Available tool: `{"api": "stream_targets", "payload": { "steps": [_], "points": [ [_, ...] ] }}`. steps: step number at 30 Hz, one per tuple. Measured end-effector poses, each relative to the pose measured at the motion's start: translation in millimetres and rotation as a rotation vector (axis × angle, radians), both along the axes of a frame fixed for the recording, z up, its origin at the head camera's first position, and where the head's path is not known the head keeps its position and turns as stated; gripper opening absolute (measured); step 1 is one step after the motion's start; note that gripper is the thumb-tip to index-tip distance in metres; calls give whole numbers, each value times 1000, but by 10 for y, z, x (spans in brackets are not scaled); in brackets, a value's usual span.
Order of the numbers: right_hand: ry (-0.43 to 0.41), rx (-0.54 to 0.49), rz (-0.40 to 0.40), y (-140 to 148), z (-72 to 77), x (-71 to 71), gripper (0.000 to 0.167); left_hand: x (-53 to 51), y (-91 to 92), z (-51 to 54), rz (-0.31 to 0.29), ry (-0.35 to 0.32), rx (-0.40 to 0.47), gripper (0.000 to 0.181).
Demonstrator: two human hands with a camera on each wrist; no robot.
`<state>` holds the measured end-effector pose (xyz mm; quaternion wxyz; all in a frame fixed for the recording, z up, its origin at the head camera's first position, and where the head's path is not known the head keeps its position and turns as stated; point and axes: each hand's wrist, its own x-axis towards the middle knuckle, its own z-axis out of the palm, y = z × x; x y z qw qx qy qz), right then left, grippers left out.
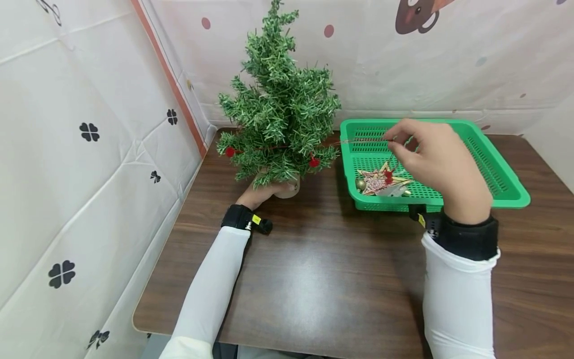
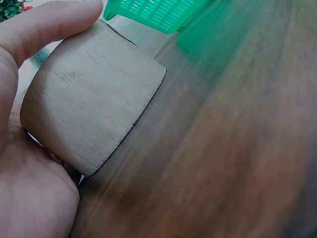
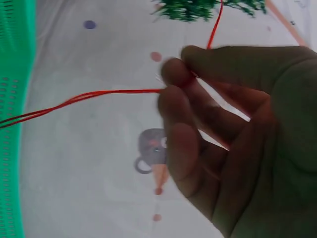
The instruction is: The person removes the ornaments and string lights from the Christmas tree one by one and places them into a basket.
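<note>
A small green artificial Christmas tree [image 1: 282,104] stands at the back of the table. My left hand [image 1: 264,193] grips its round, pale wooden base [image 2: 94,99], thumb along the upper edge in the left wrist view. Over the green basket, my right hand [image 1: 441,159] pinches a thin red string [image 3: 109,92] between thumb and fingertips. The string runs taut from the tree's lower branches to these fingers, and a loose end hangs down with a red pompom [image 1: 388,176]. Two more red pompoms show against the lower branches, one at the left [image 1: 230,151] and one at the right [image 1: 314,162].
The green plastic basket [image 1: 511,202] sits right of the tree, holding star ornaments [image 1: 374,182] and a small gold ball [image 1: 360,184]. Printed cloth [image 1: 367,70] hangs behind and along the left side. Brown wood grain covers the table [image 1: 314,279].
</note>
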<state>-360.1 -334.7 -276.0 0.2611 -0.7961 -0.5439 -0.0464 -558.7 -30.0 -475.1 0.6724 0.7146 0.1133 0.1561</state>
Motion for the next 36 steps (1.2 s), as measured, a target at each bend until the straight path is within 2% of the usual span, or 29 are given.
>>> {"api": "stream_targets", "payload": {
  "steps": [4,12,15,19,23,27,30,32,36],
  "points": [
    [82,-125,15,105,-101,105,22,8,14,-10,-3,16,3,48],
    [163,-232,44,250,-277,268,23,9,9,-1,6,37,5,52],
    [215,-327,65,241,-310,309,24,6,0,17,2,45,2,53],
    [276,-484,137,232,-356,344,27,-12,-13,41,-3,66,-11,52],
    [293,-535,181,253,-376,323,33,-13,-16,41,0,51,-4,49],
    [296,-521,183,260,-342,260,44,-10,-13,28,5,35,3,51],
    [287,-450,178,255,-263,170,52,-15,-12,26,5,47,0,53],
    [267,-347,182,264,-202,81,52,-14,-8,21,1,53,-6,52],
    [163,-51,232,327,-133,-157,44,0,3,5,-7,36,-3,51]
  ]
}}
